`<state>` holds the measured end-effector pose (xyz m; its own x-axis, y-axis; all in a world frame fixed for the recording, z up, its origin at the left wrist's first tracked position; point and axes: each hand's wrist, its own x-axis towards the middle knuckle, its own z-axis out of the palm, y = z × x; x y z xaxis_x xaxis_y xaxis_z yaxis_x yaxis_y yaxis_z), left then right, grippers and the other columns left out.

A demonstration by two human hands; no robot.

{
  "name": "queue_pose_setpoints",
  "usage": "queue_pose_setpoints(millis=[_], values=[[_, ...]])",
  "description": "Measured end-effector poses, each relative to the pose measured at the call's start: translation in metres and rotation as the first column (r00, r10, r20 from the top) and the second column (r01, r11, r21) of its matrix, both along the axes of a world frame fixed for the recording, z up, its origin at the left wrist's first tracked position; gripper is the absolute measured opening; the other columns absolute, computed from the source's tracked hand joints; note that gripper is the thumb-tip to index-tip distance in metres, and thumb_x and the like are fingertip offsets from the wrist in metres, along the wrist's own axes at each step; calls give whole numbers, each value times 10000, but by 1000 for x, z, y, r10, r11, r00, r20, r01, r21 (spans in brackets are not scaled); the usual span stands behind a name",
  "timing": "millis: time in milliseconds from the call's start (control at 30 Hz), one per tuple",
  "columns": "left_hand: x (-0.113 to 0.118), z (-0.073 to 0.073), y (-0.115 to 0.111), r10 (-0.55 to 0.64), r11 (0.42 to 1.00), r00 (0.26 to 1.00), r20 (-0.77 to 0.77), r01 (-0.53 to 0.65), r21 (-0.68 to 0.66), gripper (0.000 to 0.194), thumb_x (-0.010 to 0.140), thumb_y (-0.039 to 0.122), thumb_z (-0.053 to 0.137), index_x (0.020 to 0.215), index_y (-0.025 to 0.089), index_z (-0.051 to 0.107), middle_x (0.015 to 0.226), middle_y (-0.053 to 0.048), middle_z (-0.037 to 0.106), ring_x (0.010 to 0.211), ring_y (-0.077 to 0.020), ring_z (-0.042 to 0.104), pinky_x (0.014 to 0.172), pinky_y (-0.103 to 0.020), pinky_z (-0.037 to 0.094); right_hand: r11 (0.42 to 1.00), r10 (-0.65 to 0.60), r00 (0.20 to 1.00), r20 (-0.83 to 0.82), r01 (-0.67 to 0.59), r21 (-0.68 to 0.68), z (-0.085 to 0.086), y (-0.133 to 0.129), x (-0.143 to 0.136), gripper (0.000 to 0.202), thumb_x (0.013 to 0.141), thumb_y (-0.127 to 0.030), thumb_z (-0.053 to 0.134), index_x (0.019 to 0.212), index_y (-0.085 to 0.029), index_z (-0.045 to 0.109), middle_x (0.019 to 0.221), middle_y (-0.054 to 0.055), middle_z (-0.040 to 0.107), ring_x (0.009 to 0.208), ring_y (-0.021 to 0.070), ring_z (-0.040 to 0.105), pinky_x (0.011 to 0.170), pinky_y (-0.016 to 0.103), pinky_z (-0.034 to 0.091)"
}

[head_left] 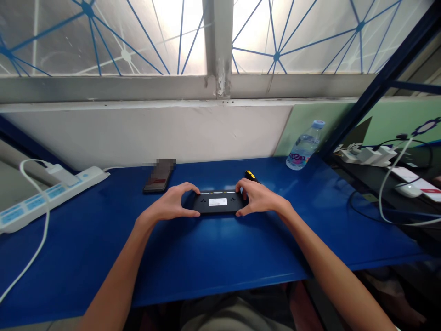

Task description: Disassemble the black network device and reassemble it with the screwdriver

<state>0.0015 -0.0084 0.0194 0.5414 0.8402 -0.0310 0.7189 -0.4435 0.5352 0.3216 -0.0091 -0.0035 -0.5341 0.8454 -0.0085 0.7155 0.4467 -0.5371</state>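
Observation:
A flat black box-shaped device (218, 209) lies in front of me near the middle of the blue table. Its upward face shows a white label and two cross-shaped mounting slots; it looks like the underside of a small network switch. My left hand (174, 202) grips its left end, thumb on the near edge and fingers on the far edge. At the right end, my right hand (257, 197) pinches it the same way. Whether the device touches the table or is slightly lifted, I cannot tell. Just behind my right hand is a black and yellow handle (251, 175), partly hidden.
On the blue table (206, 262), a dark phone (160, 176) lies beyond my left hand. A white power strip (51, 195) with a plugged-in charger and cable occupies the left. A water bottle (305, 146) stands at the back right. Cables and a phone (418, 181) sit on the neighbouring desk.

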Motion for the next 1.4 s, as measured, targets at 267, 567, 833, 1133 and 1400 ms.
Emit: queue_pose_setpoints(millis=[267,567,833,1133,1400], values=[[18,-10,-4,-58,993,997,46,52,106,694,718,637,774,1282,251,653,1308,-123,616,1190,-341,580,939,-422,528,999,-6,999,35,5,45,2,-1,-3,599,609,-463,856,1062,-223,545,1024,28,597,820,194,589,698,295,423],[31,-23,-5,-85,983,996,24,80,164,661,752,629,756,1306,279,674,1346,-102,617,1193,-343,599,1026,-452,490,999,5,1000,27,-6,38,4,-1,-5,572,656,-395,833,1124,-223,553,1122,47,592,815,179,605,697,293,429],[31,-20,-4,-68,994,994,82,61,86,646,730,581,797,1285,268,692,1347,-107,615,1190,-333,601,984,-435,521,999,-2,999,35,1,35,4,-3,-7,565,629,-414,836,1066,-224,532,1064,39,584,842,199,589,706,302,434],[30,-17,-5,-79,995,996,43,76,64,650,735,532,806,1313,268,669,1365,-108,601,1215,-340,581,1038,-462,477,999,5,998,57,-7,33,3,-4,-7,578,613,-468,836,1039,-237,520,1024,20,586,856,206,591,661,288,395],[32,-16,-6,-54,997,998,28,52,65,648,721,479,826,1312,267,663,1349,-103,609,1214,-344,570,1044,-472,456,1000,3,998,68,-5,28,5,-6,-6,581,627,-450,836,1071,-232,530,1031,22,579,838,195,587,671,287,400]])
